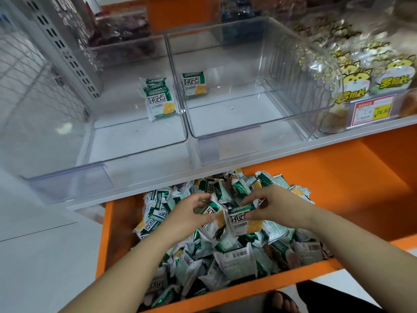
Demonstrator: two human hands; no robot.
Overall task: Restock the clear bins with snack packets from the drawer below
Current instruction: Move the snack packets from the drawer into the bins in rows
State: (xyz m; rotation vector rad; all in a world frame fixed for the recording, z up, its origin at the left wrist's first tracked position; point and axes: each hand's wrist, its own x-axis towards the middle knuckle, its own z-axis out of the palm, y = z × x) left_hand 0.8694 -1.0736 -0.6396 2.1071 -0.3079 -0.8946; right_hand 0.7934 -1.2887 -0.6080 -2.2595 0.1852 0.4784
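in orange drawer (117, 233), left hand (191, 213) and right hand (277, 206) grasp packets (241, 220); shelf lip (293, 152) overhangs pile.

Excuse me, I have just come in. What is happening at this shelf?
A person is restocking a shop shelf. The left hand and the right hand are both down in the open orange drawer, gripping green-and-white snack packets from the heap. Above, the left clear bin holds only a small stack and the right clear bin a single packet, so nearly all the filling is still to do.
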